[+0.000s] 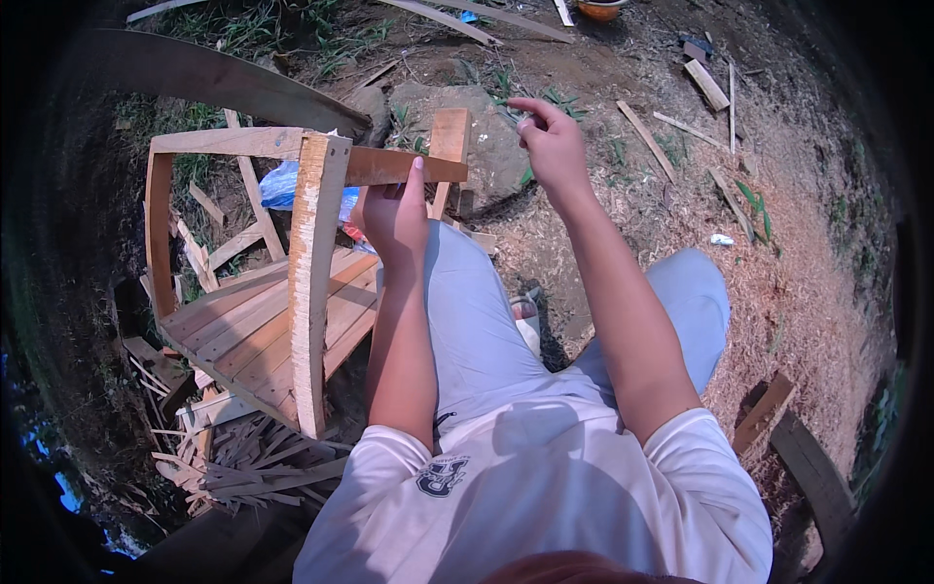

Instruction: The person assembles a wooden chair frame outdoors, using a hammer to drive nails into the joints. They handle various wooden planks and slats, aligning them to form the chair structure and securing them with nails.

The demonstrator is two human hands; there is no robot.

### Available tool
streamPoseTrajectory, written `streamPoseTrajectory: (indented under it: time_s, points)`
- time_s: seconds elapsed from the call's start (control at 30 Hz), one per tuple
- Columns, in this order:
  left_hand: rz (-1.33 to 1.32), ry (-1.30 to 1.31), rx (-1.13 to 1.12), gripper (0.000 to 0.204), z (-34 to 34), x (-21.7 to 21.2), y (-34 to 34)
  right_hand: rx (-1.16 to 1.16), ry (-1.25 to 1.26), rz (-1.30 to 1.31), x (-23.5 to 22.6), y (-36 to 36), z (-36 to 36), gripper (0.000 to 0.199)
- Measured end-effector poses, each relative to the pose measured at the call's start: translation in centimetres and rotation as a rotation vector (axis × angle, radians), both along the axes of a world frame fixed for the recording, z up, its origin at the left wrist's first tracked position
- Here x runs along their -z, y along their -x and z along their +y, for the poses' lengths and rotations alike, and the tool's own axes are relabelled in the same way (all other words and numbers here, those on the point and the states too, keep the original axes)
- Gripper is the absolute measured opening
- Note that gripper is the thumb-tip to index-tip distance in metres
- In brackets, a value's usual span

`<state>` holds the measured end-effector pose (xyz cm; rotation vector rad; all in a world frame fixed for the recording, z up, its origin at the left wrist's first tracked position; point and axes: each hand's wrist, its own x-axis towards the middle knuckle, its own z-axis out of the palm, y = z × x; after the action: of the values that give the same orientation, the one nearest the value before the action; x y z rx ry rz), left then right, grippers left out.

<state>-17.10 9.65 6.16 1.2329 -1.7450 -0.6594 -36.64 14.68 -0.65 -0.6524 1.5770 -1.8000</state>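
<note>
Hard daylight from above lit the sawdust ground (817, 292) brightly and threw sharp dark shadows under the wooden frame (311, 253), while the fisheye bent straight edges near the rim, where the view fell off into a soft black, blue-fringed border.

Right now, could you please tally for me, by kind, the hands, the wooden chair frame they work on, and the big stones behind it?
Hands: 2, left hand on the frame's rail, right hand raised clear
Wooden chair frame: 1
Big stones: 2
Total: 5
</note>
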Motion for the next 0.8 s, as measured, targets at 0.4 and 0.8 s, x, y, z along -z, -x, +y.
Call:
streamPoseTrajectory:
  time_s: [0.4,0.8]
  points:
    - [0.136,-0.043,-0.024,0.031,-0.6,0.0,-0.1,-0.098,-0.390,0.009,15.4,-9.2,-5.1,0.046]
    - [0.081,0.038,-0.047,0.029,-0.9,0.4,-0.7,-0.465,-0.250,0.395,16.4,-13.9,-6.8,0.046]
